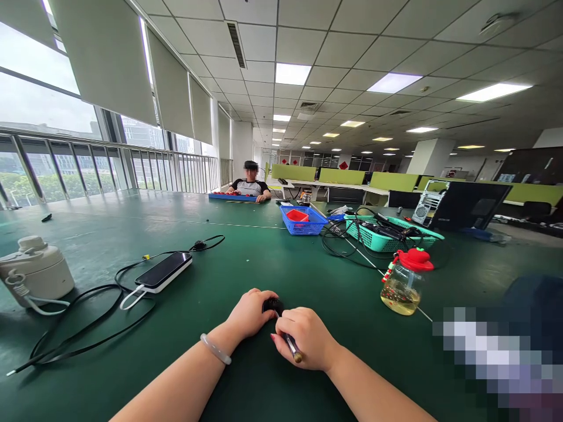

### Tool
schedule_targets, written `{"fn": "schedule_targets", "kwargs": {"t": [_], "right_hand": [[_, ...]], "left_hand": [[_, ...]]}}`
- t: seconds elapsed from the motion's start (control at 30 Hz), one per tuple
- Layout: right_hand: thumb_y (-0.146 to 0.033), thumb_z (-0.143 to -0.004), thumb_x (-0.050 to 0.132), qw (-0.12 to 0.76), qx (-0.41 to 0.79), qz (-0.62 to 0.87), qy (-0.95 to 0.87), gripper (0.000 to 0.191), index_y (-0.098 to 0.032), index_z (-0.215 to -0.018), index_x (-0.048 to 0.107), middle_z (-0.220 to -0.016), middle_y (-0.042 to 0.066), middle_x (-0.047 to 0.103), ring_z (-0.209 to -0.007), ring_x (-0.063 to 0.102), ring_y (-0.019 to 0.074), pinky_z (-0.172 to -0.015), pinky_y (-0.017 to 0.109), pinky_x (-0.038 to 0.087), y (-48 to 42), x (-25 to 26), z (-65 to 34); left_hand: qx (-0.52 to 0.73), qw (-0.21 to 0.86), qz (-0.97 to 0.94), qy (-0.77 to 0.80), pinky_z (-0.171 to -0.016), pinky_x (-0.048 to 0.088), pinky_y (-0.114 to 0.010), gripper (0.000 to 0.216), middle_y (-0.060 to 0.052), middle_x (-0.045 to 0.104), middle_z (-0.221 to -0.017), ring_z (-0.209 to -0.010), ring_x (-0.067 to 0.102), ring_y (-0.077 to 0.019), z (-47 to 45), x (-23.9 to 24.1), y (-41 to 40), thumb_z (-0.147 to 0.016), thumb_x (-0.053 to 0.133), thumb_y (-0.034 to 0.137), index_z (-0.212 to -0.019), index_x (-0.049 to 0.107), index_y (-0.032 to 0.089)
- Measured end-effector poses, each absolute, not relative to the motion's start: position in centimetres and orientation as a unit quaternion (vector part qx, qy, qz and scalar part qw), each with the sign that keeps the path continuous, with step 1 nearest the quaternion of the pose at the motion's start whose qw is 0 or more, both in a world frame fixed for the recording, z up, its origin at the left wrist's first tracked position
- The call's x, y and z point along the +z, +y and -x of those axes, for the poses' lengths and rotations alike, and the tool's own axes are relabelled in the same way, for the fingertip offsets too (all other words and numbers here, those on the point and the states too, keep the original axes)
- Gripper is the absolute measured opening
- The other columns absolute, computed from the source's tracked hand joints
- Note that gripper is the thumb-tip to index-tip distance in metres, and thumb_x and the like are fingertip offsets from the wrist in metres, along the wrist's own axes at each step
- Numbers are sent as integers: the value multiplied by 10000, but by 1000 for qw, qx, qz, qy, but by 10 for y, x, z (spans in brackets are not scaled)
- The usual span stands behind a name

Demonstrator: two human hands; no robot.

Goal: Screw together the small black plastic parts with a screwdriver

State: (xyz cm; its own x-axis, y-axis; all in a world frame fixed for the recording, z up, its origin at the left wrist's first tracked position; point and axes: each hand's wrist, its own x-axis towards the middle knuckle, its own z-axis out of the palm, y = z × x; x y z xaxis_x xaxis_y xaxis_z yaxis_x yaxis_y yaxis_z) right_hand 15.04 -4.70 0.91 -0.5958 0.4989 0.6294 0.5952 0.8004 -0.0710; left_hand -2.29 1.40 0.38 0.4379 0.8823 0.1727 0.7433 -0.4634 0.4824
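On the green table right in front of me, my left hand (pixel 251 310) is closed round a small black rounded object (pixel 273 305); its kind does not show. Gripped in my right hand (pixel 303 337) is a screwdriver (pixel 292 347) with a dark translucent handle. Its butt end points down towards me. The thin shaft runs up to the black object, but my fingers hide where the tip meets it. The two hands are close together, low over the table.
To the left lie a phone-like device (pixel 163 272), black cables (pixel 88 293) and a beige bottle (pixel 37 266). A red-lidded drink jar (pixel 403 287), a blue basket (pixel 308 224) and a green basket (pixel 378 240) of cables stand right. A person (pixel 250 183) sits opposite behind a blue tray (pixel 233 198).
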Motion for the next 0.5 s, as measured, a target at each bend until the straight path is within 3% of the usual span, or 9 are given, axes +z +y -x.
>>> {"fn": "schedule_targets", "kwargs": {"t": [0.5], "right_hand": [[-247, -902, 436, 372, -83, 342, -859, 286, -193, -642, 542, -576, 2, 558, -509, 454, 118, -542, 264, 293, -47, 11, -153]], "left_hand": [[210, 160, -824, 501, -946, 463, -366, 367, -52, 672, -1041, -1031, 600, -240, 23, 1, 14, -752, 620, 283, -1119, 623, 275]]}}
